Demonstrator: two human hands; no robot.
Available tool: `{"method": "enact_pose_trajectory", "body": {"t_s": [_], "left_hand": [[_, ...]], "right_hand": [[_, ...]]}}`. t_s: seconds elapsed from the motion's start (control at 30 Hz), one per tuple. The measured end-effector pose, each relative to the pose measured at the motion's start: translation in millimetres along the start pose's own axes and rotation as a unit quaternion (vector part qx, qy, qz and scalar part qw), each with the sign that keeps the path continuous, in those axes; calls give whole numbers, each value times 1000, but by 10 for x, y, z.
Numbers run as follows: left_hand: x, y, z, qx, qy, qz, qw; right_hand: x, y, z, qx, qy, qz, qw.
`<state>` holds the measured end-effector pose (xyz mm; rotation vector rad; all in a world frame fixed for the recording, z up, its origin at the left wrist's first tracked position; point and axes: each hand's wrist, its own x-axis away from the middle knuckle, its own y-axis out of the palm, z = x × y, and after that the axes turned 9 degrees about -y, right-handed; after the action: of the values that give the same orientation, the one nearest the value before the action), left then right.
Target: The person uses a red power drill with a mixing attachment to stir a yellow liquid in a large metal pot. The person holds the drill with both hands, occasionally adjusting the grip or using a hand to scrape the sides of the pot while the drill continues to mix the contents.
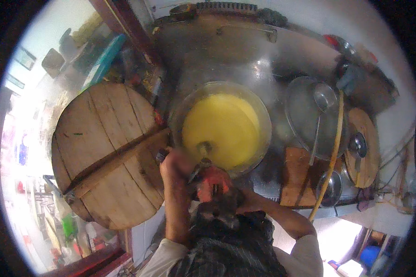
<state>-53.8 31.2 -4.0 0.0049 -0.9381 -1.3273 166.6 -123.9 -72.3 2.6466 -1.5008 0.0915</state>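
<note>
A red power tool (213,182) points its shaft into the yellow mixture (224,122) filling a round metal pan (266,127). The left hand (175,164) is closed around the tool's dark side handle, while the right hand (245,200) is at its rear, fingers hidden, grip impossible to tell. A round wooden lid (99,117) stands left of the pan, a ladle (326,98) lies right.

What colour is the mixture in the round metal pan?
The mixture is yellow; the head view shows it best.
</note>
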Motion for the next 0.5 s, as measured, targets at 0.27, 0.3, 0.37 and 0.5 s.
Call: {"method": "enact_pose_trajectory", "body": {"t_s": [0.27,0.3,0.37,0.5], "left_hand": [[-195,127,-264,-28,74,-9,997],[-246,134,-323,28,13,-8,999],[-288,107,-430,13,28,-93,995],[-301,-28,-651,-26,29,-125,991]], "right_hand": [[-330,-144,-62,-387,130,131,903],[-276,-158,192,-302,71,112,944],[-185,-213,448,-88,38,61,993],[-111,-87,91,-213,173,143,951]]}}
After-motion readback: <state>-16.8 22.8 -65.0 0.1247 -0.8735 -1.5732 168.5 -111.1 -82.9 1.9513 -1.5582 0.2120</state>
